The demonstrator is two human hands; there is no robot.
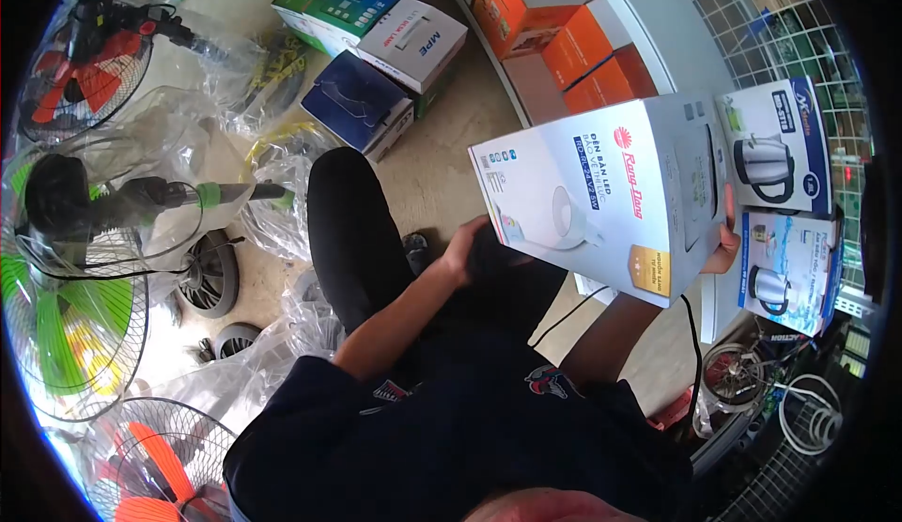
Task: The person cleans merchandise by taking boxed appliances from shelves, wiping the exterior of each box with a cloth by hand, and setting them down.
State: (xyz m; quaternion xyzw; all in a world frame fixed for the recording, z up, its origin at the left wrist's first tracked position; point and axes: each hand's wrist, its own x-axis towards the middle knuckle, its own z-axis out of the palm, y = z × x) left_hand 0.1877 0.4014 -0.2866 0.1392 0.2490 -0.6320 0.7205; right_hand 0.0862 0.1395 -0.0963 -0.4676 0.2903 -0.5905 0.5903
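A white Rang Dong lamp box (pixel 573 193) is held tilted above my lap, its printed front facing up. My right hand (pixel 723 240) grips its right end, with fingers and thumb showing at the edge. At the box's lower left edge is my left hand (pixel 467 248), its fingers mostly hidden behind the box and against my dark trousers. Whether those fingers press on the box cannot be made out. A black cable (pixel 693 353) hangs below the box's right corner.
Fans (pixel 70 306) wrapped in plastic stand at the left. Lamp boxes (pixel 413 43) and a dark blue box (pixel 352 104) lie on the floor ahead. Orange boxes (pixel 583 52) sit in a white shelf. Kettle boxes (pixel 775 151) stand at the right by wire mesh.
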